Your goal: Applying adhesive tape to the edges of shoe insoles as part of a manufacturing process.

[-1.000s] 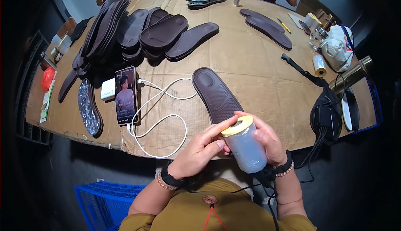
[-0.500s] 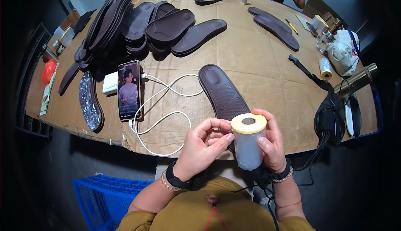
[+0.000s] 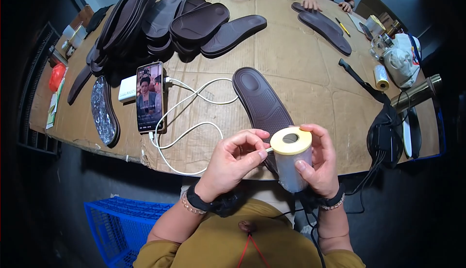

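My right hand (image 3: 320, 163) is wrapped round an upright roll of clear film with yellow tape (image 3: 292, 171) along its top edge. My left hand (image 3: 238, 160) pinches the loose end of the yellow tape (image 3: 269, 150) between thumb and forefinger, at the roll's left side. Beyond the roll, a dark brown shoe insole (image 3: 259, 96) lies flat on the cardboard-covered table, textured face up. Its near end is partly hidden behind the roll and my hands.
Piled insoles (image 3: 126, 25) stand at the far left. A phone (image 3: 149, 98) with a looping white cable (image 3: 213, 125) lies left of the insole. A film-wrapped insole (image 3: 103, 113) sits farther left. At the right are a black strapped pouch (image 3: 383, 137) and a metal flask (image 3: 417, 93).
The yellow tape end now shows, drawn slightly off the roll by my left hand. The roll has tipped a little toward me. Across the table, another person's hand has come onto the far-right insoles.
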`<state>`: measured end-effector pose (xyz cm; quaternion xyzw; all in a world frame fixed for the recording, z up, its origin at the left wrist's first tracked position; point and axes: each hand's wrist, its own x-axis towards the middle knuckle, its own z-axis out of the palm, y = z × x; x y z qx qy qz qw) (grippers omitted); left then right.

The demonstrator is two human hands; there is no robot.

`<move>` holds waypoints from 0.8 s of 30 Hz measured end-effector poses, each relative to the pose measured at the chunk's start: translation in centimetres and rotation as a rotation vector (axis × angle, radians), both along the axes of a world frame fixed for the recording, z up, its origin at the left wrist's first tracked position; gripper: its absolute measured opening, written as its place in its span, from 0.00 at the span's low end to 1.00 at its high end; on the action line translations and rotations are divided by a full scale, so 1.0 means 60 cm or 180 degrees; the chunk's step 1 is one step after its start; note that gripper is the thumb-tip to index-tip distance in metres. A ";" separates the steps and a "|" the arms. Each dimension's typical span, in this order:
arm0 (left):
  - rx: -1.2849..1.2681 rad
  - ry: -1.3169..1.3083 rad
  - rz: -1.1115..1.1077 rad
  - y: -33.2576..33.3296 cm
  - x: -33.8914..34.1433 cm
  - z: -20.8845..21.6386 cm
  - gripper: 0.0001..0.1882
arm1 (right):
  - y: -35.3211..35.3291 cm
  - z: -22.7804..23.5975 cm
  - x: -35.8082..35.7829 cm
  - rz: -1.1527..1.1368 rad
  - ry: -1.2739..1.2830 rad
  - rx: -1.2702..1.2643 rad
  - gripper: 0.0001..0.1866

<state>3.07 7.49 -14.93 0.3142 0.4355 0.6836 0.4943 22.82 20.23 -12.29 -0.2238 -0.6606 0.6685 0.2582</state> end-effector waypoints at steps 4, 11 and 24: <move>-0.0194 -0.0368 -0.0335 -0.003 -0.003 0.010 0.02 | 0.001 0.005 0.001 -0.0234 -0.0270 0.0277 0.40; -0.0258 -0.0454 -0.0605 -0.001 0.003 0.026 0.05 | 0.007 0.002 0.002 -0.0433 -0.0252 0.0942 0.39; -0.0204 -0.0005 -0.0693 -0.019 0.009 0.036 0.06 | 0.011 -0.002 0.008 -0.0409 -0.0488 0.1172 0.31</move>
